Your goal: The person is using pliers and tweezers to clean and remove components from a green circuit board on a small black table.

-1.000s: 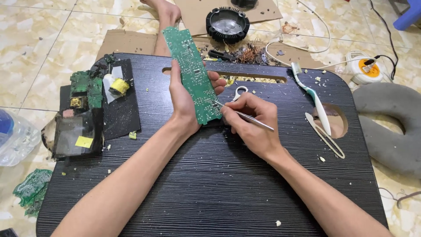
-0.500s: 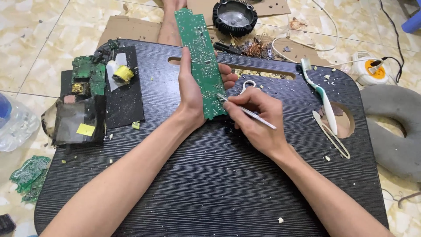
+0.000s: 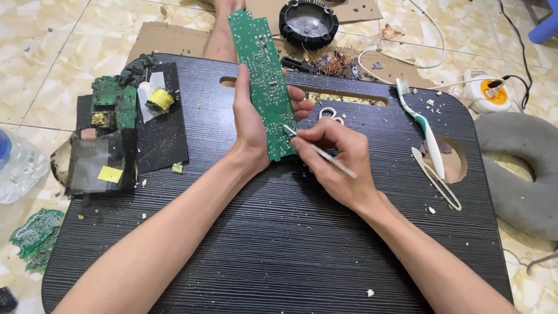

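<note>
My left hand (image 3: pixel 251 125) grips a long narrow green circuit board (image 3: pixel 260 70), holding it upright and tilted over the black lap table (image 3: pixel 279 244). My right hand (image 3: pixel 337 160) holds a thin metal tool (image 3: pixel 319 152) like a pen. Its tip touches the lower right edge of the board. Small scissors (image 3: pixel 329 113) lie just behind my right hand.
At the left lie a dark sheet with circuit scraps (image 3: pixel 116 107) and a yellow coil (image 3: pixel 159 100). A toothbrush (image 3: pixel 419 125) and tweezers (image 3: pixel 437 180) rest at the right by a round cut-out. A black round part (image 3: pixel 308 23), wires, a grey cushion (image 3: pixel 523 174) and a plastic bottle (image 3: pixel 17 166) surround the table.
The view has shifted slightly, so the board and hands sit a little lower and further right. My right hand keeps the tool tip at the board's lower edge.
</note>
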